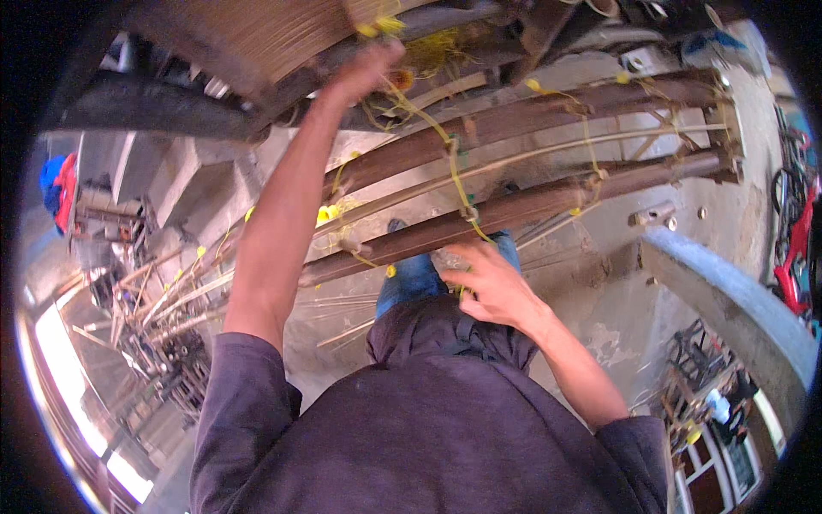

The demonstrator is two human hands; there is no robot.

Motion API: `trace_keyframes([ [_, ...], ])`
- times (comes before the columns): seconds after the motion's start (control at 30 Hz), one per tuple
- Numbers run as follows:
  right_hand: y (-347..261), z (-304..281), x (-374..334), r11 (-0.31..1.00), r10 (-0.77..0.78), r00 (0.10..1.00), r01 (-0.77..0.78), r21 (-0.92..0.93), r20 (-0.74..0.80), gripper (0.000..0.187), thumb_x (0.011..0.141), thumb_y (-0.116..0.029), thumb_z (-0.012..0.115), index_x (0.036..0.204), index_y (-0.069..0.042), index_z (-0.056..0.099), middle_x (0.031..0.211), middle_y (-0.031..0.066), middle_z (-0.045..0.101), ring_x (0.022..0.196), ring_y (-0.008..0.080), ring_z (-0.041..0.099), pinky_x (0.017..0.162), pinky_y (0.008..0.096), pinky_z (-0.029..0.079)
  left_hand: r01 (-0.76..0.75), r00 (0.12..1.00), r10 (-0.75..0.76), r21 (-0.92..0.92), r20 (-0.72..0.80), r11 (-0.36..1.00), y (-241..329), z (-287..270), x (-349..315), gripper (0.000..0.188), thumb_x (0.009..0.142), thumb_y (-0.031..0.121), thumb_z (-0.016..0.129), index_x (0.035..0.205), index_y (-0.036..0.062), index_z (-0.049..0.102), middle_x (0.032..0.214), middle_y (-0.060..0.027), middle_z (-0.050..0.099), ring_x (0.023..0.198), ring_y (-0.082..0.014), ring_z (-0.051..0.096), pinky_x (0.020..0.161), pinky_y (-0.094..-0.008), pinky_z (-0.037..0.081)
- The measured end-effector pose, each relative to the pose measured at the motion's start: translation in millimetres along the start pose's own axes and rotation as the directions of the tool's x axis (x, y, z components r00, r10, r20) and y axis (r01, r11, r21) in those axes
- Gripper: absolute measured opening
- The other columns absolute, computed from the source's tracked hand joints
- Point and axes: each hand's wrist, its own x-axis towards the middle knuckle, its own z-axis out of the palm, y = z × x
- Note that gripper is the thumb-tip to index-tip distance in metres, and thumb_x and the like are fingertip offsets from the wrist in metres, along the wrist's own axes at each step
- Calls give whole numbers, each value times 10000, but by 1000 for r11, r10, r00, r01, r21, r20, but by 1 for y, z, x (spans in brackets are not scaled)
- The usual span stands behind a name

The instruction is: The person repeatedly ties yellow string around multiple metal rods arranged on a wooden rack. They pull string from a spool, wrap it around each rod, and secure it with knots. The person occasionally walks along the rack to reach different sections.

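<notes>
We see our left hand (372,70) stretched to the far side, beside a tangle of yellow cord (441,53) below the brown ribbed sheet (257,38); the hand is blurred, and we cannot tell whether its fingers grip any strand. Our right hand (498,289) is close to the body, just on the near side of the near wooden beam (402,245), with its fingers bent; a bit of yellow shows beside them, but we cannot tell whether it is pinched. A long yellow tie (455,176) runs from near the left hand across the far wooden beam (514,120) and down over the near one, ending close to our right hand. Between the two beams lie pale slender rods (539,156), and another yellow tie (587,137) spans the beams farther right. A thick grey post (728,308) stands at the right, with something red (798,257) beyond it.
</notes>
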Motion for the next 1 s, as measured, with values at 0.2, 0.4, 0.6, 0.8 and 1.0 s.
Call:
trace_keyframes([
  [0.2, -50, 37, -32, 600, 441, 878, -444, 666, 188, 602, 764, -123, 647, 1325, -53, 440, 1393, 156, 405, 1311, 325, 363, 1062, 402, 333, 142, 989, -142, 10, 49, 990, -41, -54, -129, 492, 906, 462, 541, 1217, 83, 580, 1137, -127, 639, 1068, -240, 595, 903, -348, 454],
  [0.4, -19, 209, 49, 423, 791, 612, -552, 719, 4, 296, 822, -97, 637, 1101, -19, 576, 1038, 109, 632, 975, 189, 570, 874, 367, 429, -123, 982, 95, -170, -165, 978, -32, -65, -201, 371, 900, 329, 576, 1155, 60, 590, 1016, -128, 668, 934, -268, 651, 796, -362, 505],
  [0.6, -186, -11, 138, 874, -68, 998, 56, -483, -8, 48, 767, -121, 652, 751, -76, 646, 804, 94, 618, 870, 266, 591, 895, 421, 426, -133, 976, 108, -121, -190, 984, -32, 9, -298, 240, 869, 183, 570, 1057, 39, 611, 1005, -192, 639, 978, -365, 592, 864, -439, 458],
  [0.8, -137, 28, 295, 893, -445, 885, 449, 2, 136, 299, 826, -302, 611, 885, -13, 659, 799, 160, 657, 957, 357, 615, 892, 424, 461, -72, 914, 64, -5, -402, 997, -31, 23, -280, 204, 830, 253, 645, 882, 60, 687, 762, -171, 663, 770, -312, 648, 717, -408, 493],
  [1.0, -1, 54, 294, 958, 254, 967, -251, 136, -10, 368, 914, -342, 476, 803, -22, 620, 737, 131, 625, 721, 298, 596, 677, 414, 461, -96, 929, 125, 99, -348, 990, -20, 27, -277, 160, 819, 259, 631, 853, 117, 697, 707, -144, 647, 670, -330, 633, 620, -425, 491],
])
